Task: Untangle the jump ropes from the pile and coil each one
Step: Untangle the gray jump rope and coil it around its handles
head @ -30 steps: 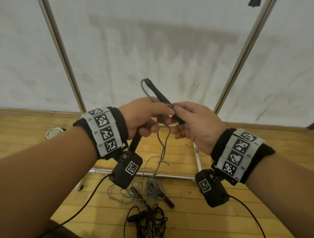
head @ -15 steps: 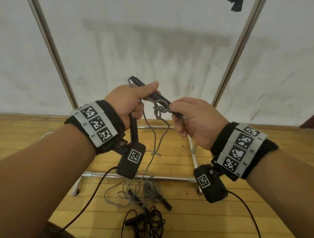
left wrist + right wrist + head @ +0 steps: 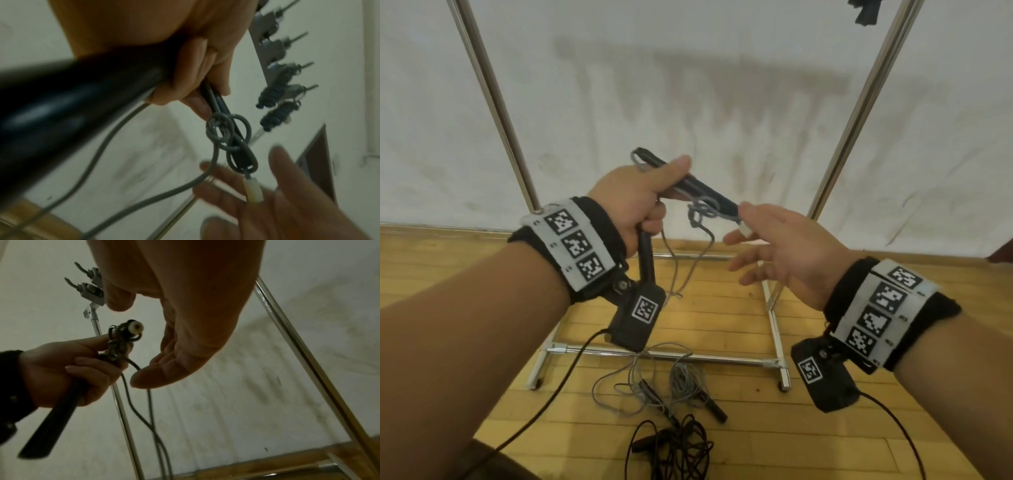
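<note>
My left hand (image 3: 640,195) grips two black jump-rope handles: one handle (image 3: 709,192) points up and to the right, the other handle (image 3: 646,257) hangs down. A grey rope (image 3: 700,214) is knotted in loops round the upper handle, and a white end cap (image 3: 745,232) sticks out at its tip. The left wrist view shows the knot (image 3: 226,134) and the cap (image 3: 254,191) close up. My right hand (image 3: 784,246) is open, fingers spread, just right of the cap and holding nothing. From the knot the grey rope drops to a grey tangle (image 3: 654,387) on the floor. A black rope pile (image 3: 674,448) lies in front of it.
A metal rack stands ahead against the white wall, with slanted poles (image 3: 493,96) and base bars (image 3: 671,356) on the wooden floor. Hooks high on the rack carry dark coiled ropes (image 3: 273,97). Cables run from both wrist cameras.
My right hand has let go of the handle tip and knot and opened, drawing slightly right. The left hand keeps both handles, with the knot still looped on the upper one.
</note>
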`<action>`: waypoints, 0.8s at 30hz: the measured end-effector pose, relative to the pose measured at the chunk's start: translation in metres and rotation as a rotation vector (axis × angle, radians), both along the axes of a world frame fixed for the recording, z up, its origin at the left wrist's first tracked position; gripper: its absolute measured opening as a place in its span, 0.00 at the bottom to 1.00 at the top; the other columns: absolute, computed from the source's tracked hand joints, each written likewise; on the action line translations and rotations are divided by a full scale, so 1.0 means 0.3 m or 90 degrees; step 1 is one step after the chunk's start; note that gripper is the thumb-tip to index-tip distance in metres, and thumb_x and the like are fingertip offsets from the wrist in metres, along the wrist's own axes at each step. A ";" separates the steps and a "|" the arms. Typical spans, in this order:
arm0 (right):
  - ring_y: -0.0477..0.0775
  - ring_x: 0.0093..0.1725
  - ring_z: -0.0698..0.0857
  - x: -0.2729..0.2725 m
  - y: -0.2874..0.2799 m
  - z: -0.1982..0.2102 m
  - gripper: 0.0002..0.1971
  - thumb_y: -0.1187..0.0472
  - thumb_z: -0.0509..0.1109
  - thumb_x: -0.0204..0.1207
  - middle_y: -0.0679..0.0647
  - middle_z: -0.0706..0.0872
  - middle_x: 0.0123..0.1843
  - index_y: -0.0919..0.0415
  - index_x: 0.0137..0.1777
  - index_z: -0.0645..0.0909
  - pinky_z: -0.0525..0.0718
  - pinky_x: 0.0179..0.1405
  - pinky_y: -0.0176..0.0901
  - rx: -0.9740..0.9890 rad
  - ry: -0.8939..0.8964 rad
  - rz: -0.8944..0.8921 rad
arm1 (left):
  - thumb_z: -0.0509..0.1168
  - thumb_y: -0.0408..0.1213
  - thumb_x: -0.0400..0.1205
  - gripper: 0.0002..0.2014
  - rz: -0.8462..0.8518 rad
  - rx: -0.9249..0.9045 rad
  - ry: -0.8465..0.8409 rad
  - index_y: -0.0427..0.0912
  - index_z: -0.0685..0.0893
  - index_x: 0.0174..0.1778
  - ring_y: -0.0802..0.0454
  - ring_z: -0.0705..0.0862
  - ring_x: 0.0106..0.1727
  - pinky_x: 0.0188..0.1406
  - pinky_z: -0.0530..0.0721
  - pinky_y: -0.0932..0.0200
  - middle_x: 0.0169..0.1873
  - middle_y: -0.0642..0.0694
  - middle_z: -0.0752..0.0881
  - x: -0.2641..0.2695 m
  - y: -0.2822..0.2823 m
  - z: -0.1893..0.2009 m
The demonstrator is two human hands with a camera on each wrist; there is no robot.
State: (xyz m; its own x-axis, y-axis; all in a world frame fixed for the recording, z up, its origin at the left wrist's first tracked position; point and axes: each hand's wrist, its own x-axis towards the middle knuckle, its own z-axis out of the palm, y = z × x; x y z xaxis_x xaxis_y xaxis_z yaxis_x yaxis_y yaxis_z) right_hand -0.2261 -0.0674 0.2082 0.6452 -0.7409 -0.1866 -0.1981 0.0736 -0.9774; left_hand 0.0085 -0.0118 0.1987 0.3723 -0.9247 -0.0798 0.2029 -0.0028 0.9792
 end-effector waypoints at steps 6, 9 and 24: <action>0.55 0.35 0.87 0.054 0.036 -0.011 0.19 0.55 0.65 0.89 0.64 0.89 0.44 0.75 0.61 0.85 0.89 0.35 0.45 0.004 -0.057 0.030 | 0.79 0.51 0.80 0.17 -0.047 0.032 -0.064 0.38 0.93 0.45 0.58 0.64 0.19 0.14 0.64 0.65 0.43 0.39 0.94 -0.050 0.013 -0.006; 0.54 0.33 0.85 0.064 0.033 -0.018 0.16 0.61 0.68 0.87 0.62 0.86 0.40 0.77 0.61 0.84 0.87 0.32 0.42 0.054 -0.091 0.019 | 0.77 0.49 0.83 0.17 0.008 0.025 -0.019 0.36 0.90 0.50 0.59 0.65 0.18 0.13 0.65 0.66 0.37 0.43 0.92 -0.034 0.012 0.002; 0.59 0.30 0.89 0.061 0.052 0.010 0.07 0.65 0.66 0.86 0.63 0.85 0.35 0.70 0.54 0.83 0.85 0.25 0.44 0.089 -0.125 0.022 | 0.76 0.47 0.84 0.14 0.050 0.010 0.130 0.41 0.92 0.39 0.60 0.65 0.17 0.11 0.64 0.68 0.36 0.43 0.90 -0.014 0.014 0.026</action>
